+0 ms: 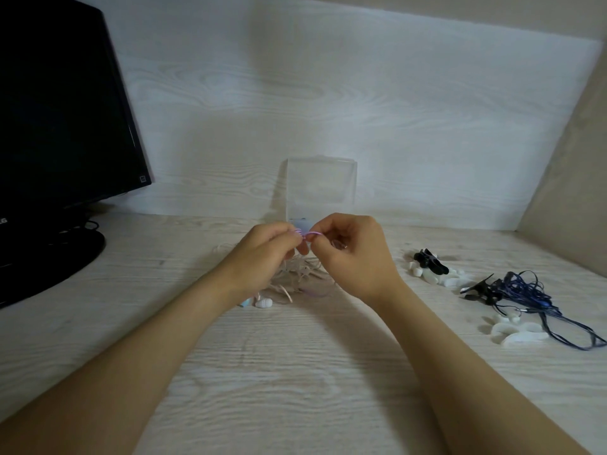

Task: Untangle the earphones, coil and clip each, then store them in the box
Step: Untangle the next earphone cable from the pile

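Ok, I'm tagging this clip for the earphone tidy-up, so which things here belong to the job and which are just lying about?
Belongs to the job: left hand and right hand, both pinching the purple cable; pale earphone tangle beneath them; blue earphones; loose clips; clear box.

Just lying about: black monitor and its stand.

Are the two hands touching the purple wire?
Touching. The head view shows the left hand and the right hand each pinching the purple wire between them.
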Demonstrator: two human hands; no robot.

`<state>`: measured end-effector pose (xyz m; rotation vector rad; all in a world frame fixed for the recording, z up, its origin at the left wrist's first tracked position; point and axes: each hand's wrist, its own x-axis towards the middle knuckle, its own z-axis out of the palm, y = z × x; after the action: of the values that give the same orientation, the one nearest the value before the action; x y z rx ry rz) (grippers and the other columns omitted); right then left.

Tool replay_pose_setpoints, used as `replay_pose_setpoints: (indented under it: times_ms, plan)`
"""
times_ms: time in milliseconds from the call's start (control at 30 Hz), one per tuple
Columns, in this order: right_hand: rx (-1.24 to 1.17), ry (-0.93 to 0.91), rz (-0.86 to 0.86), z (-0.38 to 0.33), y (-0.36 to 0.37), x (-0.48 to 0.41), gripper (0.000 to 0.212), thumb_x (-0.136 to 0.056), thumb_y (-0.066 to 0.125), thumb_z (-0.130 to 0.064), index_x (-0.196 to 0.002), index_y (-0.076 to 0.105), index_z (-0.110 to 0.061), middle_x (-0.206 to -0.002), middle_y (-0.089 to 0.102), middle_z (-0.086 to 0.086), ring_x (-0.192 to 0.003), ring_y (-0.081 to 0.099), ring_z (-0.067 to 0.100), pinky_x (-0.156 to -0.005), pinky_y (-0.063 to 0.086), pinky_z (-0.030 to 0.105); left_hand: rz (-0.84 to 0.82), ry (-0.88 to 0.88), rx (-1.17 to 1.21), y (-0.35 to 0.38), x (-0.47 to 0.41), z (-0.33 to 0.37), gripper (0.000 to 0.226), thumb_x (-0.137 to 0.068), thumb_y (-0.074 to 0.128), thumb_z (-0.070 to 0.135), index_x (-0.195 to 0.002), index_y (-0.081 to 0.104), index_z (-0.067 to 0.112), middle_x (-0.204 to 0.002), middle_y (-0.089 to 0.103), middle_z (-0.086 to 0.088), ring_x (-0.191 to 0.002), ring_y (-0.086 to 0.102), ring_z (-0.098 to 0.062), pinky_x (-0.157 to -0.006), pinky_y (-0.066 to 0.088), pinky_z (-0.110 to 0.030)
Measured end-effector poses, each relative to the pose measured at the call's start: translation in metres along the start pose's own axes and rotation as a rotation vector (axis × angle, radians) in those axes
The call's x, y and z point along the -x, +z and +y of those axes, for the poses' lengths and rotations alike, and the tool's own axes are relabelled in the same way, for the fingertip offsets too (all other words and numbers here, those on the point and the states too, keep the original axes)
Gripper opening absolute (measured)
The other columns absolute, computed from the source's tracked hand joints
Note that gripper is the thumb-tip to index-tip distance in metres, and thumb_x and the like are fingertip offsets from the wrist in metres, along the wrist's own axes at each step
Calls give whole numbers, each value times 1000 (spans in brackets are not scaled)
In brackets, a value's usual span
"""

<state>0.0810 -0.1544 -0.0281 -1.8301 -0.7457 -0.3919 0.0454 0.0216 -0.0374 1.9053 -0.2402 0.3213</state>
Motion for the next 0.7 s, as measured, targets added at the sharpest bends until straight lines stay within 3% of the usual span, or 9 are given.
replay_pose_setpoints:
  times_ms: [100,200,267,400,500,600,700]
  plan:
    - [148,-13,-7,10,2,-1,14,-85,70,-10,-85,78,-22,-64,67,-6,-57,55,5,-58,43,17,68,8,-5,-2,0,0,25,-103,59,26,-90,71,8,-71,40,-4,-69,35,-21,-65,31,-34]
    - [327,24,-103,20,1,-2,24,-88,66,-10,-100,80,-25,-81,75,-9,-78,68,4,-73,51,14,299,24,72,-5,-4,0,23,-106,56,19,-92,73,10,-62,47,12,-62,41,-13,-59,35,-26]
    - [369,56,-172,24,0,-3,24,-93,65,-12,-107,80,-24,-89,78,-9,-86,72,6,-77,49,10,435,2,131,-9,-8,-3,23,-106,53,16,-93,72,12,-68,51,7,-65,43,-12,-61,37,-28]
    - [394,108,-201,25,-3,-4,26,-93,63,-7,-104,80,-22,-84,78,-8,-77,71,6,-72,48,9,602,-73,262,-16,-12,-8,25,-107,48,14,-89,66,15,-72,60,1,-64,51,-11,-61,42,-27]
    - [268,196,-222,22,-5,-3,31,-93,54,0,-94,79,-18,-79,76,2,-55,68,10,-58,49,16,658,-129,327,-19,-14,-10,26,-109,43,15,-92,63,15,-72,63,1,-63,55,-12,-58,42,-22]
    - [-39,317,-163,14,-7,-4,32,-86,47,9,-83,77,-2,-81,73,19,-68,63,15,-68,50,24,686,-154,356,-20,-15,-12,26,-109,42,15,-91,61,16,-72,58,2,-63,51,-11,-58,41,-22]
    - [-308,404,-108,8,-11,-7,28,-86,44,9,-86,71,13,-79,71,17,-74,67,25,-73,49,35,704,-171,361,-21,-17,-15,26,-108,45,18,-87,61,18,-75,53,4,-67,48,-9,-61,39,-23]
